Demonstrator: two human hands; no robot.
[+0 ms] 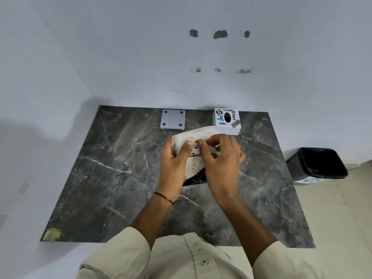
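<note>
The person holds a white printed packet [194, 134] up over the middle of the dark marbled bench [100, 178], slightly toward the far side. The left hand [173, 164] wraps round the packet's left side, thumb laid across its front. The right hand [221, 158] comes in from the right, its fingers [209, 140] curled and pinching the packet's upper edge. Just beyond the packet stands a white sticker-covered box [227, 120], with a grey square plate [172, 119] to its left, against the wall. A black bin [318, 164] stands on the floor off the bench's right edge.
</note>
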